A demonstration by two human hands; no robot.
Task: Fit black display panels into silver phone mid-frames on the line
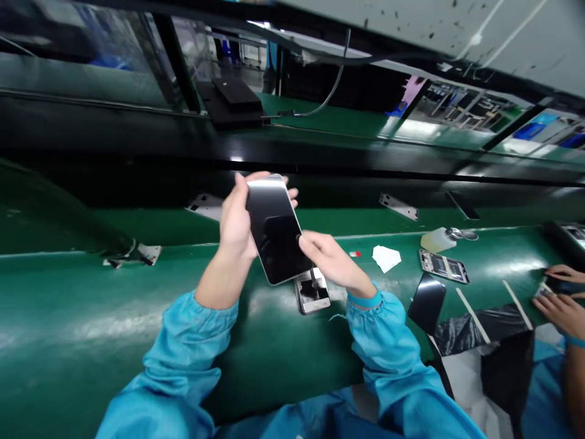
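Note:
Between my hands is a smartphone with a dark, glossy screen and a pale rim, tilted toward me. My left hand is wrapped round its left side, the thumb on the edge and fingertips showing past the upper right side. At the lower right edge, my right hand pinches the phone between thumb and fingers. Below it on the green bench lies an opened phone body, partly covered by the held phone.
Phone frames lie on the conveyor behind. To the right are a white paper piece, a liquid bottle, another phone frame and a dark panel. A co-worker's hands handle a part at the far right.

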